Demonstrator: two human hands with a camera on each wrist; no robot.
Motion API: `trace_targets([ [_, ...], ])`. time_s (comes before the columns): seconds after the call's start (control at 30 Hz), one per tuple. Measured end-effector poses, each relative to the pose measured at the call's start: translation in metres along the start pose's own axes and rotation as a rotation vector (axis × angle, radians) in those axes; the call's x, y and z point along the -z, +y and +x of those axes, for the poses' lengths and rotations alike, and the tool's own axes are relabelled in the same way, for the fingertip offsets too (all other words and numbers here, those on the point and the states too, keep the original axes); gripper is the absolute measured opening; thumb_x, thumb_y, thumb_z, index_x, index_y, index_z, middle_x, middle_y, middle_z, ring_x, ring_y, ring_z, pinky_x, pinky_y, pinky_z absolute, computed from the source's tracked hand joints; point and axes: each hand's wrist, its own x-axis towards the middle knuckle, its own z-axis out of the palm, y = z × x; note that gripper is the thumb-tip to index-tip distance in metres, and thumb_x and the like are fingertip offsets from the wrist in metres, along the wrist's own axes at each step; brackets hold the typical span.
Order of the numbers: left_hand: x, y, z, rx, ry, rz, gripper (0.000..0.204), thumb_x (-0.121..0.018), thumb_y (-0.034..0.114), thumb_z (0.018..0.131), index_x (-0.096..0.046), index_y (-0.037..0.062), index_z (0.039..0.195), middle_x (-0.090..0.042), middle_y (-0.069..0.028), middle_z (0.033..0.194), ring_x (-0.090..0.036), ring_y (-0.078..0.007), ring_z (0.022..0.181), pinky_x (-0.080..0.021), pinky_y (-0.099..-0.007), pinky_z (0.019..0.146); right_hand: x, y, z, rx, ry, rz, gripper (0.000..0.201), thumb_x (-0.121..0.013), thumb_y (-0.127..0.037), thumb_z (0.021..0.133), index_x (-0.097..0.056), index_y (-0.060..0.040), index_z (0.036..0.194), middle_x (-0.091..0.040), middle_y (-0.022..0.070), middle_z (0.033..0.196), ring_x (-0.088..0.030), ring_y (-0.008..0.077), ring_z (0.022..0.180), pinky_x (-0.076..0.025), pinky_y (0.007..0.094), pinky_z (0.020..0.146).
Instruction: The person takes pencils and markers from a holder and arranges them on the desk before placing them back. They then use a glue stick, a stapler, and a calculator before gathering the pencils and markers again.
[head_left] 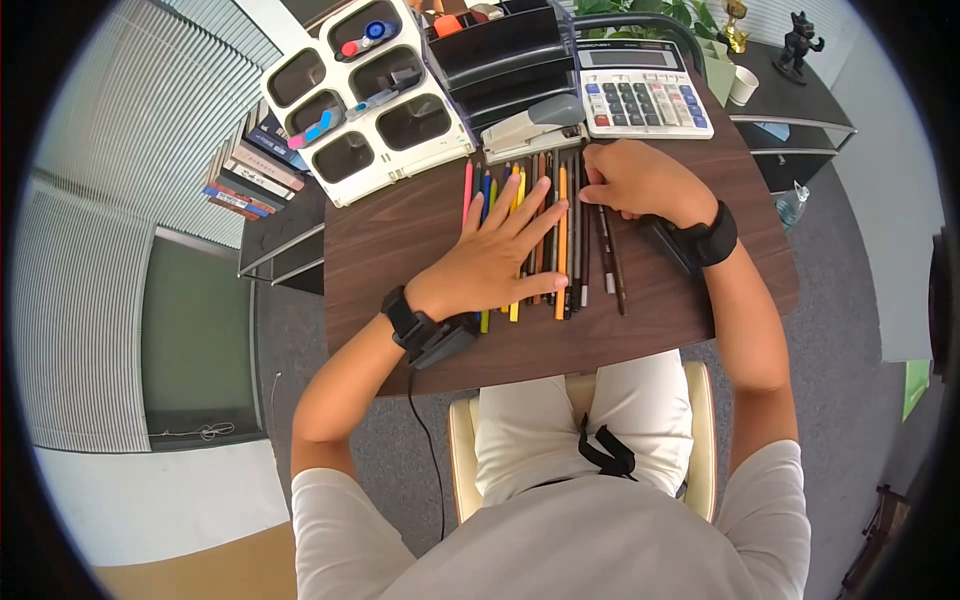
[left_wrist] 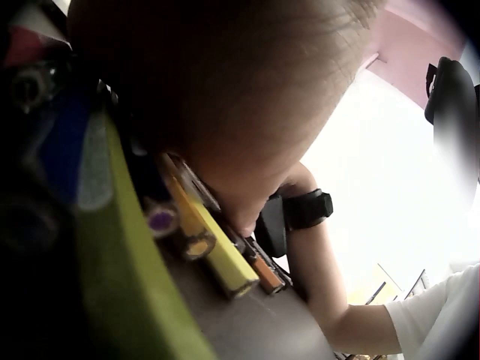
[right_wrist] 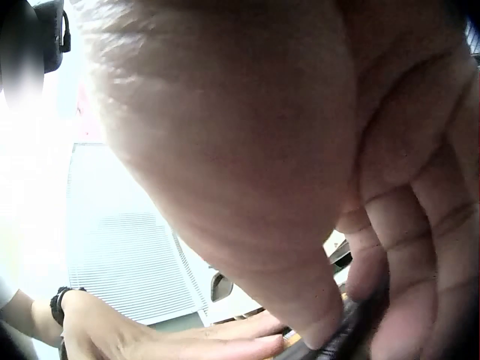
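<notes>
Colored pencils (head_left: 514,300) lie side by side in a row on the brown desk, bright ones at the left and dark ones at the right. My left hand (head_left: 487,262) rests across them with straight, spread fingers, its thumb over an orange pencil (head_left: 560,306). In the left wrist view, yellow pencil ends (left_wrist: 238,281) stick out below that hand. My right hand (head_left: 645,185) is at the row's upper right, fingers curled. It pinches a dark pencil (head_left: 618,270) near the upper end, and the right wrist view shows dark shafts between thumb and fingers. The palm hides part of the grip.
A grey and white stapler (head_left: 535,128) lies just beyond the pencils, beside a calculator (head_left: 645,95). A white pen organizer (head_left: 375,110) holding several pens stands at the back left. The desk's (head_left: 650,340) curved front edge is close to my lap.
</notes>
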Motion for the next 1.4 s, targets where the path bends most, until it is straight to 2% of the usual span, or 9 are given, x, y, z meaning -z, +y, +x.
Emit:
trace_targets([
  [0.17,-0.005,0.009,-0.011,0.046,0.039,-0.030,0.084,-0.048,0.066,0.087,-0.023,0.0154,0.151,-0.007,-0.0142,0.159,0.005,-0.0360,0.146,-0.003,-0.0623,0.111,0.003,0.003,0.000,0.020,-0.052,0.017,0.019,-0.062,-0.016,0.084,-0.053,-0.0001,0.078,-0.057,0.0100,0.054,-0.059,0.0198,0.046,-0.045,0.0329,0.047],
  [0.33,0.009,-0.024,-0.001,-0.006,0.316,-0.271,0.069,-0.057,0.050,0.089,-0.039,0.0116,0.143,-0.031,-0.0151,0.152,-0.017,-0.0348,0.144,-0.007,-0.0509,0.116,0.008,0.000,0.000,0.084,-0.094,-0.007,0.019,-0.061,-0.020,0.079,-0.058,-0.0012,0.074,-0.062,0.0148,0.063,-0.062,0.0268,0.054,-0.048,0.0383,0.055],
  [0.5,0.020,-0.035,-0.021,0.046,0.152,-0.216,0.078,-0.060,0.054,0.085,-0.033,0.0168,0.148,-0.021,-0.0115,0.156,-0.008,-0.0352,0.146,-0.002,-0.0580,0.113,-0.006,0.007,0.005,0.288,-0.022,-0.132,0.026,-0.065,-0.030,0.083,-0.054,-0.0062,0.089,-0.062,0.0137,0.067,-0.061,0.0352,0.069,-0.044,0.0438,0.060],
  [0.63,0.021,-0.036,-0.024,0.064,0.002,-0.204,0.090,-0.064,0.059,0.078,-0.028,0.0184,0.150,-0.010,-0.0097,0.159,0.003,-0.0354,0.146,0.001,-0.0582,0.113,-0.006,0.000,0.009,0.248,-0.090,-0.116,0.027,-0.066,-0.029,0.083,-0.054,-0.0063,0.091,-0.062,0.0119,0.065,-0.062,0.0308,0.064,-0.044,0.0406,0.057],
  [0.8,0.006,-0.037,-0.020,0.027,0.066,-0.203,0.097,-0.059,0.067,0.078,-0.024,0.0142,0.151,-0.007,-0.0155,0.159,0.005,-0.0382,0.145,0.000,-0.0576,0.113,0.001,-0.012,0.024,0.087,-0.265,0.039,0.031,-0.069,-0.031,0.080,-0.056,-0.0047,0.090,-0.062,0.0094,0.060,-0.060,0.0182,0.047,-0.047,0.0318,0.050],
  [0.9,0.000,-0.032,-0.020,0.040,0.124,-0.208,0.101,-0.057,0.071,0.077,-0.020,0.0125,0.151,-0.006,-0.0173,0.158,0.005,-0.0388,0.145,-0.002,-0.0575,0.113,0.004,-0.019,0.026,0.008,-0.323,0.096,0.031,-0.069,-0.031,0.084,-0.053,-0.0046,0.091,-0.060,0.0052,0.060,-0.059,0.0150,0.047,-0.044,0.0279,0.044],
  [1.03,-0.005,-0.028,-0.021,0.008,0.138,-0.158,0.095,-0.052,0.071,0.080,-0.020,0.0176,0.152,-0.005,-0.0185,0.158,0.005,-0.0402,0.145,-0.003,-0.0591,0.113,0.007,-0.017,0.019,0.010,-0.297,0.117,0.029,-0.068,-0.031,0.086,-0.053,-0.0062,0.090,-0.059,0.0045,0.060,-0.059,0.0123,0.047,-0.043,0.0257,0.044],
  [1.2,-0.010,-0.021,-0.017,-0.094,0.217,-0.073,0.082,-0.049,0.070,0.083,-0.032,0.0250,0.149,-0.012,-0.0079,0.159,0.001,-0.0420,0.144,-0.004,-0.0603,0.112,0.006,0.003,0.021,-0.064,-0.386,0.455,0.021,-0.061,-0.026,0.093,-0.057,-0.0050,0.096,-0.057,0.0005,0.065,-0.056,0.0069,0.056,-0.044,0.0213,0.049],
  [1.4,-0.009,-0.025,-0.019,-0.059,0.178,-0.120,0.071,-0.048,0.063,0.089,-0.032,0.0267,0.148,-0.012,-0.0065,0.159,-0.001,-0.0401,0.145,-0.005,-0.0614,0.112,0.004,0.008,0.025,-0.110,-0.355,0.556,0.026,-0.057,-0.030,0.096,-0.058,-0.0047,0.096,-0.059,0.0022,0.065,-0.059,0.0102,0.053,-0.047,0.0220,0.046],
])
